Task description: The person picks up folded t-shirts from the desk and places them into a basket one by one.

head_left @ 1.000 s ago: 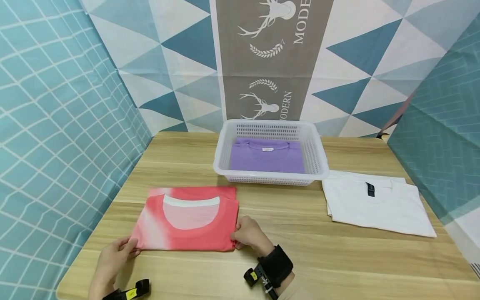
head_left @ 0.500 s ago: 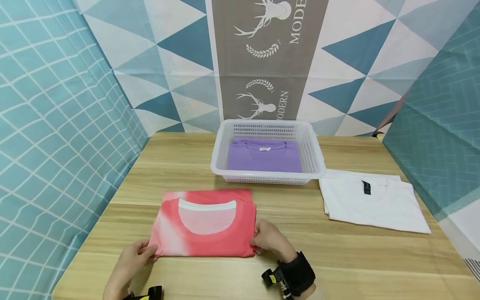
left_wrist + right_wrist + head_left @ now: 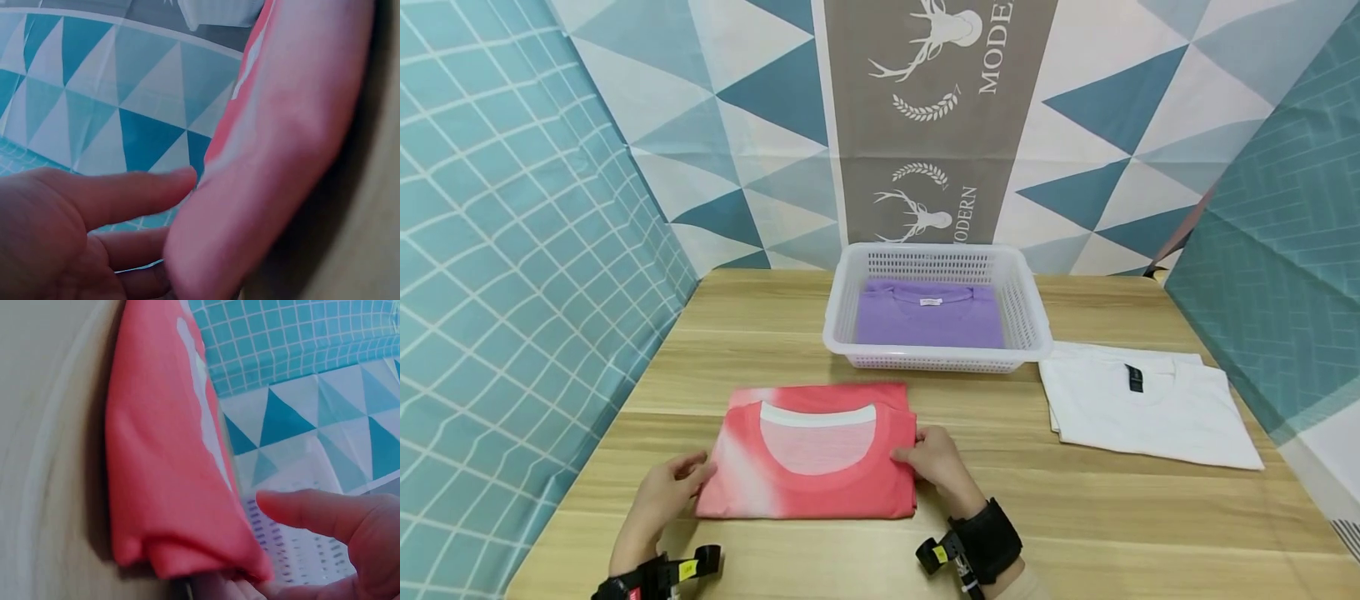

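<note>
A folded coral-red and white T-shirt (image 3: 820, 492) with a white neckband lies on the table, collar side away from me. At its left edge is my left hand (image 3: 664, 496); in the left wrist view the thumb (image 3: 147, 195) is straight, its tip right at the cloth, and the other fingertips are hidden behind the shirt. My right hand (image 3: 942, 467) is at the opposite edge. The right wrist view shows its thumb (image 3: 306, 511) raised apart from the cloth, with the other fingers low at the shirt's folded side edge, partly hidden.
Behind the red shirt stands a white perforated plastic basket (image 3: 936, 360) holding a folded purple T-shirt (image 3: 928, 325). A folded white T-shirt (image 3: 1150, 417) lies on the right of the wooden table (image 3: 1075, 525). Patterned cloth (image 3: 760, 108) hangs around the table.
The red shirt has shifted right with both hands, then settled. My hands have since loosened from its front corners and slid slightly farther up its side edges.
</note>
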{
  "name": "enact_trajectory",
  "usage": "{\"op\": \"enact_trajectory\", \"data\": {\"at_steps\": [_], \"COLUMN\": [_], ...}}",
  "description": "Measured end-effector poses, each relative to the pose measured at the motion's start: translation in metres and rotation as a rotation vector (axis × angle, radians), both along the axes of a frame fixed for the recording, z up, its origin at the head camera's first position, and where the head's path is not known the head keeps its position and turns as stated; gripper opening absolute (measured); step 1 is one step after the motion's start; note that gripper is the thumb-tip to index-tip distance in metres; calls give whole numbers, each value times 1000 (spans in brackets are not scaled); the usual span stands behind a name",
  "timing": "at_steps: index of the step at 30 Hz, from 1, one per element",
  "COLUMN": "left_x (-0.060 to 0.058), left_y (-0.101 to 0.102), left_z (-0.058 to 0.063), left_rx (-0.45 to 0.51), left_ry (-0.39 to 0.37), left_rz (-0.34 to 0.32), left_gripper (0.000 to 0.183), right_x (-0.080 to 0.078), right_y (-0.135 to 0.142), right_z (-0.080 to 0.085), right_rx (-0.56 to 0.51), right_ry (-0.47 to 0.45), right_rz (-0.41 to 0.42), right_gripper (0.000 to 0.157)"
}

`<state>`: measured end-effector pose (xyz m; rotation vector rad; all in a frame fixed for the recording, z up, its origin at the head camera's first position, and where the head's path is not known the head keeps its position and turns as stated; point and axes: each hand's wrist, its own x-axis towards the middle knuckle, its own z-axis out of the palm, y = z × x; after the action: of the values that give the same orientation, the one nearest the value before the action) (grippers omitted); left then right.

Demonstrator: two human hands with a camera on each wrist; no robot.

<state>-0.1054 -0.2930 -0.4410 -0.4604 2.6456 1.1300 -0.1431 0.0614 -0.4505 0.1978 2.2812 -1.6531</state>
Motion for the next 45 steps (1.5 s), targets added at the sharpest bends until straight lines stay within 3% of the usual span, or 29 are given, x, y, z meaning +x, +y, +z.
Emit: {"op": "enact_trajectory", "data": {"at_steps": [9,21,30,45], "left_x": [-5,-2,-3,-6], "left_y": [7,34,71,127], "left_z": [-2,-3,-2,-3], "left_rx": [-65,-123,-64,15], "left_ry": [70,105,123,183], "left_rz": [-16,-102,-165,-222], "left_gripper": [39,33,31,20], "right_x": [-2,5,12,20], "right_y": [-2,26,62,119], "right_z": [-6,-8,-6,-5], "right_rx": [-6,43,87,199], "right_ry": [-6,-25,-8,-99], "right_rz": [-9,-46,-121,-149], "right_gripper": [18,15,18,37]}}
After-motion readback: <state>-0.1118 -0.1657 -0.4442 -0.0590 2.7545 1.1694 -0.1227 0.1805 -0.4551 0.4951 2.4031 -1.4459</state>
